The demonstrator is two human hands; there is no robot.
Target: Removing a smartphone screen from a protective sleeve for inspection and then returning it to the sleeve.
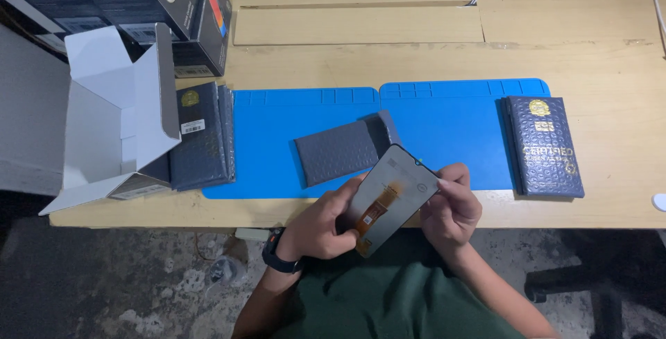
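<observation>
Lower centre of the frame: you hold a phone display panel (393, 199) over the near edge of the table (610, 61), rear face up, with its orange flex ribbon (375, 215) showing. Your left hand (326, 228) is clamped on the lower left edge of the panel; your right hand (451, 207) is closed on its right edge, fingertips at the upper corner. The panel looks thin, stiff, light and brittle, so it is likely to crack if bent or dropped. It is best gripped by the long edges, as here, with fingers kept off the ribbon. Just above it, on the blue work mat (277, 138), lies a grey bubble pouch (340, 150). A similar dark pouch (544, 146) lies at right, more pouches (201, 138) at left beside an open white carton (118, 124), with dark boxes (173, 6) stacked at upper left.
</observation>
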